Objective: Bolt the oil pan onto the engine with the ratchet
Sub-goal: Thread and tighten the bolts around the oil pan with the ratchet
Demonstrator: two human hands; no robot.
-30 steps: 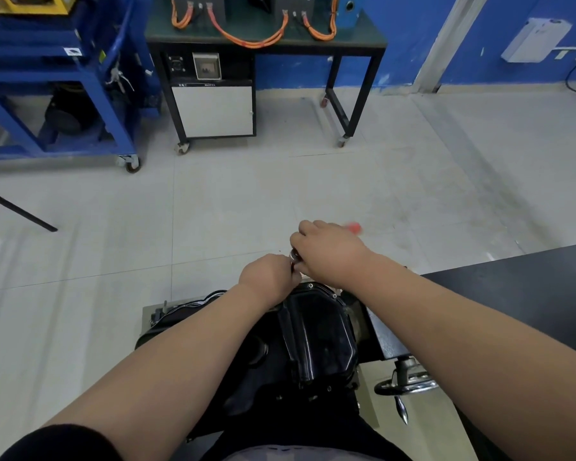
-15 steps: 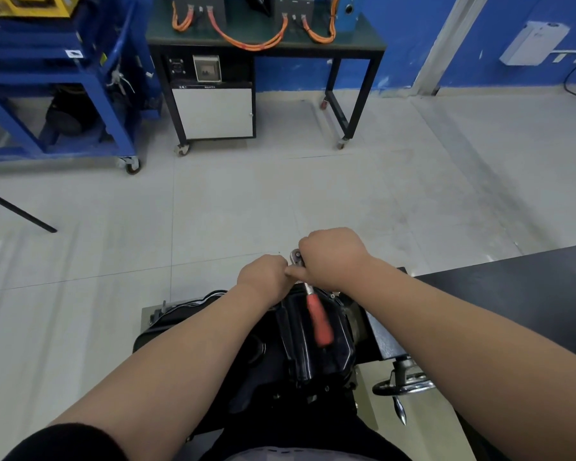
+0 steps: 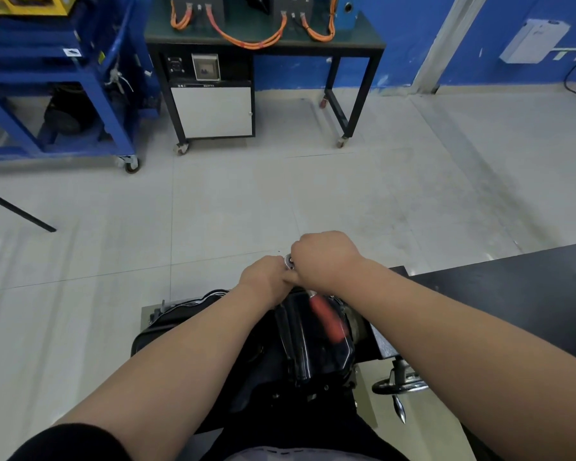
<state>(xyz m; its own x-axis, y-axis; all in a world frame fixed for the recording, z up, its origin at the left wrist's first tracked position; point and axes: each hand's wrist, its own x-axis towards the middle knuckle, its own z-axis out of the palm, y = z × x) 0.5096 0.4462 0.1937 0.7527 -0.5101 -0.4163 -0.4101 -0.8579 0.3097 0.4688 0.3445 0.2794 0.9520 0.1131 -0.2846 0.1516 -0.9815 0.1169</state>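
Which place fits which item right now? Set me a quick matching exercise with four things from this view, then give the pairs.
Things:
1. red-handled metal ratchet
2. glossy black oil pan
3. orange cables
4. chrome handwheel

Places:
a. on the far green-topped bench
b. right of the oil pan, beside the black table
c. gripped by the right hand
d. directly under the red handle

Pairs: 1-c, 2-d, 3-a, 4-b.

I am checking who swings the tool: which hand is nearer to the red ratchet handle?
Right. The right hand grips the ratchet directly above its red handle; the left hand is beside the silver ratchet head, farther left.
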